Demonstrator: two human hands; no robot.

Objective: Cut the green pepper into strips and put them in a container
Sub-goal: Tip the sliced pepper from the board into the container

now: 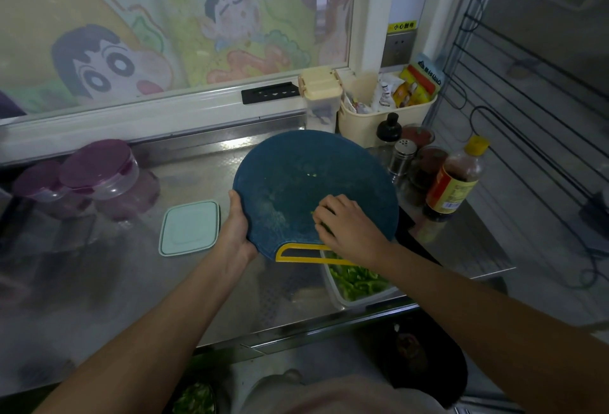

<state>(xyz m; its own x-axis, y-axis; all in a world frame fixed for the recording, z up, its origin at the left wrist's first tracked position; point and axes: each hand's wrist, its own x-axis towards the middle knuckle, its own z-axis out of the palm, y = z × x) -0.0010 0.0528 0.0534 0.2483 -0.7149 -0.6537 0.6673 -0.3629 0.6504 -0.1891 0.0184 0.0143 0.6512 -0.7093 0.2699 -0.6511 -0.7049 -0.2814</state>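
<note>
A round blue cutting board [296,179] with a yellow handle is tilted up over a clear rectangular container [336,291]. My left hand [235,229] grips the board's left edge. My right hand [346,224] lies on the board's lower face, its fingers bent over a few green pepper strips there. Many green pepper strips [356,281] lie in the container, which sits at the counter's front edge under my right forearm. A few green bits [311,175] cling higher on the board.
A mint lid [189,227] lies on the steel counter left of the board. Purple-lidded tubs [99,176] stand at far left. Bottles [456,179], shakers and a cream basket [379,123] crowd the back right. A black knife handle [407,225] shows behind the board's right edge.
</note>
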